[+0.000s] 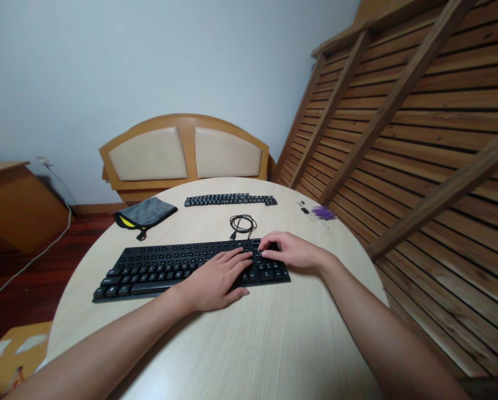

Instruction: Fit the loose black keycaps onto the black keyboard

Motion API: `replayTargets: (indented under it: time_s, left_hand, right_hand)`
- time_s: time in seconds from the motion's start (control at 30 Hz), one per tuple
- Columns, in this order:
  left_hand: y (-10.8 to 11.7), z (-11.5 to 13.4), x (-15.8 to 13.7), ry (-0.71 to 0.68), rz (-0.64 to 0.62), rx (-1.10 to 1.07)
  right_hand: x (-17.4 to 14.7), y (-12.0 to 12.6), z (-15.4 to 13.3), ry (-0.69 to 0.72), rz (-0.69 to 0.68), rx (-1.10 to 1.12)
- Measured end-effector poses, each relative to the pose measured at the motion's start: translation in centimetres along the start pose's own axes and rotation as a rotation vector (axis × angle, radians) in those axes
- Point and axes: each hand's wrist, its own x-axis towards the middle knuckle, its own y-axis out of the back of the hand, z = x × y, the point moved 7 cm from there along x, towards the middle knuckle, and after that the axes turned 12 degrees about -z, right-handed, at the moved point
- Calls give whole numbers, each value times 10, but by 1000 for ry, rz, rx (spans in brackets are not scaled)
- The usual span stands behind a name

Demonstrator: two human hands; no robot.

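A black keyboard lies across the round table in front of me. My left hand rests flat on its right part, fingers stretched out over the keys and the thumb near the front edge. Over the number pad at the keyboard's right end is my right hand. Its thumb and forefinger come together in a pinch at the upper keys, and whatever sits between the tips is too small to make out. A coiled black cable with a plug lies just behind the keyboard.
Rows of loose black keycaps stand at the back of the table. A grey cloth with yellow lining lies back left. Small items and a blurred purple thing lie back right. A slatted wooden frame leans close on the right.
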Motion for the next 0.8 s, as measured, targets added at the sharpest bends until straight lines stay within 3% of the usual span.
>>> replayTargets:
  time_s: [0.2, 0.8]
  left_hand:
    - [0, 0, 0, 2, -12, -4]
    - [0, 1, 0, 6, -2, 2]
  right_hand:
    - [3, -4, -9, 18, 9, -165]
    - [6, -7, -14, 31, -3, -253]
